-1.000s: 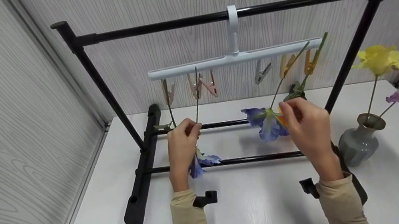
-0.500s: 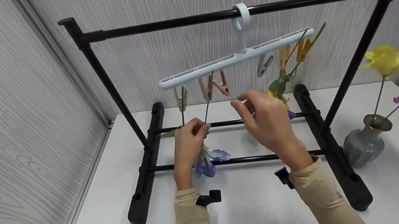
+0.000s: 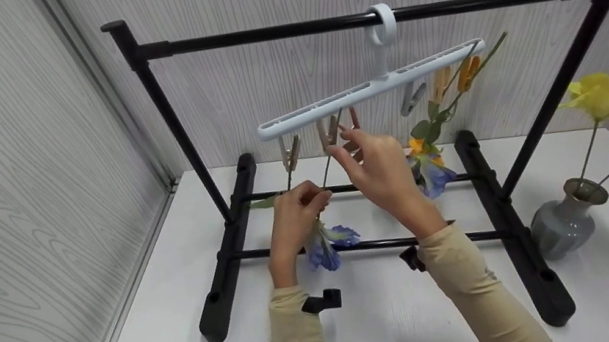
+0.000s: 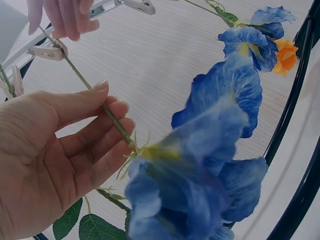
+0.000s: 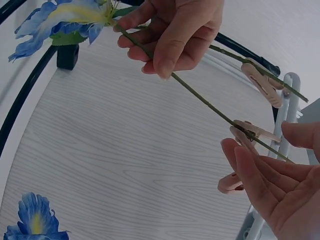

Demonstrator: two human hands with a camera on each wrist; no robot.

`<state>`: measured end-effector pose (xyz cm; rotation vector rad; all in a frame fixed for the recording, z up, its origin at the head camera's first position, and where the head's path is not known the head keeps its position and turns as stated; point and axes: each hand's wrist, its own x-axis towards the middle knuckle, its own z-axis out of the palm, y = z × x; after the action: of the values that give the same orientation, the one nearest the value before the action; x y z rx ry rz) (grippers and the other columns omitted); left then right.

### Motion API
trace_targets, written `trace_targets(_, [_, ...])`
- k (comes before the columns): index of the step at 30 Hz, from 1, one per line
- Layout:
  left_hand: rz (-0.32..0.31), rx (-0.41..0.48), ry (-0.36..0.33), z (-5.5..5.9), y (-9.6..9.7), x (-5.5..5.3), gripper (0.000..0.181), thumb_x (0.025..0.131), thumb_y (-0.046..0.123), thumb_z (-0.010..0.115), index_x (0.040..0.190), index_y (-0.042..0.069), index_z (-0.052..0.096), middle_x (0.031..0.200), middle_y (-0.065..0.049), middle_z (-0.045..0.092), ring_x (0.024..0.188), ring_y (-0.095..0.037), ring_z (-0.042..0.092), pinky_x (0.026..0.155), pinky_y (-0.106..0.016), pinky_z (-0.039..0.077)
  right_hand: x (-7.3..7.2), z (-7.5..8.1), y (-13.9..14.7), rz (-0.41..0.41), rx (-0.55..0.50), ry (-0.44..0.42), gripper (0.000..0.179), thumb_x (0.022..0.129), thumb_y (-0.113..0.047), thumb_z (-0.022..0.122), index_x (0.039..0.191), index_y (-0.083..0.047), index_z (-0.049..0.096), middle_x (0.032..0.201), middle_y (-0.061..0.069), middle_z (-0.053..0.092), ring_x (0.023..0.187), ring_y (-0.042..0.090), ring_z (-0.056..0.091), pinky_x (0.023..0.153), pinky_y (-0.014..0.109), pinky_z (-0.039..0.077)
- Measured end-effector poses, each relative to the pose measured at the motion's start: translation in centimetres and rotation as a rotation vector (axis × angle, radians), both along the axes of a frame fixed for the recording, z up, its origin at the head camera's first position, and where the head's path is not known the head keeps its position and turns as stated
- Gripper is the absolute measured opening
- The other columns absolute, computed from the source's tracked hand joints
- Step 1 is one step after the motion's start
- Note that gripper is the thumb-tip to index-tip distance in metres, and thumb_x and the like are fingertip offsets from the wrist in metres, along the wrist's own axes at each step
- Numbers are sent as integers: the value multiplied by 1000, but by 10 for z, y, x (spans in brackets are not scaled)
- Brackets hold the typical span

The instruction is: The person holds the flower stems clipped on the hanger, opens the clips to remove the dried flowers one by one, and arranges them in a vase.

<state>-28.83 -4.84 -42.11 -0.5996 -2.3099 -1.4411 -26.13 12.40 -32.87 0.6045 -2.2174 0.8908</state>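
My left hand (image 3: 295,216) pinches the green stem of a blue artificial iris (image 4: 195,165) between thumb and fingers. The bloom hangs downward, and the stem's upper end is in a beige clothespin (image 5: 242,132) on the light-blue clip hanger (image 3: 331,106). My right hand (image 3: 381,167) is raised at that clothespin. In the right wrist view its fingertips lie by the clip, with the thumb (image 5: 300,135) held apart; whether they touch it I cannot tell. A pink clothespin (image 5: 230,183) is partly behind the right fingers. Another stem hangs from the leftmost clothespin (image 3: 290,153).
The hanger hangs askew from a black rack (image 3: 257,34). At its right end, orange and yellow clothespins (image 3: 468,73) hold stems with an orange flower (image 4: 285,57) and another blue iris (image 3: 435,177). A grey vase (image 3: 562,230) with yellow and purple flowers stands right.
My right hand has moved left from the right-hand flowers to the beige clothespin. The hanger has turned, its left end lower in view. My left hand keeps its pinch on the stem.
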Motion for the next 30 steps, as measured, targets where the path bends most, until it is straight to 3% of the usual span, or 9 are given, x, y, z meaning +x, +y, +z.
trace_targets(6, [-41,7,-31,-1,0,2,15,98,15,72,85,7,73,76,-5,72,68,-15,65,63,-28,50,-10,-3,-5,-18,-47,4,29,100,-20,72,107,8,72,86,18,77,71,29,75,62,43,61])
trace_targets(13, [-77,15,-78,0,-1,2,16,98,14,71,89,0,73,80,-12,73,71,-22,68,63,-27,50,-20,-7,-10,-91,-97,109,30,96,-24,77,92,5,75,75,14,75,65,27,73,56,43,57])
trace_targets(22, [-99,13,-88,-2,-2,3,14,97,14,71,88,5,74,79,-1,73,73,-24,70,64,-28,51,-26,-19,-20,-197,-96,216,37,93,-29,80,97,8,73,80,21,75,66,36,73,55,48,57])
trace_targets(26, [-122,20,-90,-2,-2,4,13,98,13,70,90,4,75,80,-1,72,74,-25,70,65,-29,52,-30,-20,-23,-238,-102,244,38,93,-30,80,93,8,73,77,20,74,64,35,72,55,48,56])
trace_targets(30, [-128,19,-95,-1,-1,4,12,98,12,70,91,3,75,80,-1,73,73,-18,69,65,-28,52,-35,-21,-23,-243,-109,292,32,94,-24,80,86,6,71,72,18,73,61,32,71,52,46,56])
